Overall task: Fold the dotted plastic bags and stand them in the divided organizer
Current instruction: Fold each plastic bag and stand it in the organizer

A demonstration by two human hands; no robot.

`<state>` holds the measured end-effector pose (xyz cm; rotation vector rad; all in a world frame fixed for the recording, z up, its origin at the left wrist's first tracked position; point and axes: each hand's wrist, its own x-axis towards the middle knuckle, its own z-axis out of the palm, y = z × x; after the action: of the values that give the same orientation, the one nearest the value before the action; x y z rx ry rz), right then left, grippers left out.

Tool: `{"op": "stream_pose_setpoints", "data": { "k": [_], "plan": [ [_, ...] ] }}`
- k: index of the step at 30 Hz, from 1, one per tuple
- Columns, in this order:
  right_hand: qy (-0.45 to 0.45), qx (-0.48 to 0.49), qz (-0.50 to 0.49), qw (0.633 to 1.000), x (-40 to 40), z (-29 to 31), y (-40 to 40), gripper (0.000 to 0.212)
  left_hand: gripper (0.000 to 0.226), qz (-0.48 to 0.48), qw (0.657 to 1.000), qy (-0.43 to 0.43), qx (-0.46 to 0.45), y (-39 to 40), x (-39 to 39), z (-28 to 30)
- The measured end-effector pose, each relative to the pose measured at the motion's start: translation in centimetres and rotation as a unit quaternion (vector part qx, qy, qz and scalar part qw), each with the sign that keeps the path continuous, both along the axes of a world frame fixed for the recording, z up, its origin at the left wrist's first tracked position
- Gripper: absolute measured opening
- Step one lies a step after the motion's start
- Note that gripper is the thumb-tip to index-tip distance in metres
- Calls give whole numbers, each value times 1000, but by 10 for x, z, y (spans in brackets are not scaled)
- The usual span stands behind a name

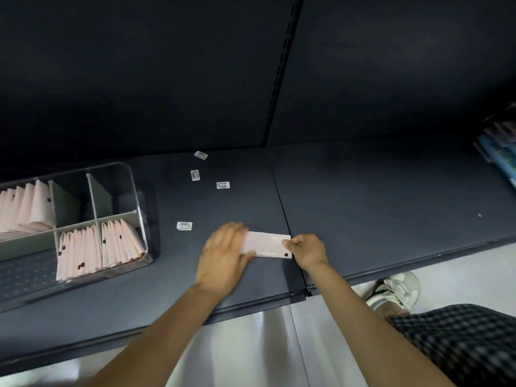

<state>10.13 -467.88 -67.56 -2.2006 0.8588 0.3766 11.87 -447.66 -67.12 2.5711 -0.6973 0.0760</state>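
Observation:
A pale pink plastic bag [266, 244] with a dark dot near its right corner lies folded into a narrow strip on the dark shelf [377, 208]. My left hand [223, 258] lies flat on its left end, fingers straight and slightly blurred. My right hand [305, 251] pinches the strip's right end. At the left stands a clear divided organizer [139, 196]. Folded pink dotted bags [97, 250] stand in its two front compartments and in a rear left one. Its two rear right compartments hold nothing.
Several small white barcode stickers [222, 185] lie on the shelf behind the bag. Blue packaged goods [499, 152] sit at the far right edge. Below the shelf's front edge are a pale floor, a white shoe [396, 291] and checked clothing.

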Motion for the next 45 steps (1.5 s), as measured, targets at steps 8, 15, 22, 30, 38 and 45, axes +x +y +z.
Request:
{"op": "stream_pose_setpoints", "data": {
  "k": [8,15,22,30,38,45],
  "plan": [
    [60,-13,44,997,6,7,-2,29,86,-116,968,55,216,-7,-21,-26],
    [66,-10,45,997,6,11,0,27,87,-129,957,53,255,-4,-10,-29],
    [10,4,-1,1000,1,6,2,18,83,-114,955,64,267,-1,-19,-26],
    [-26,-82,-78,993,-7,10,24,23,80,-110,947,73,293,-2,-21,-24],
    [-143,-90,379,910,-18,0,75,56,76,-120,943,94,294,-2,-21,-28],
    [-72,-186,409,891,-35,-15,30,71,84,-141,946,93,275,11,-14,-31]
  ]
}}
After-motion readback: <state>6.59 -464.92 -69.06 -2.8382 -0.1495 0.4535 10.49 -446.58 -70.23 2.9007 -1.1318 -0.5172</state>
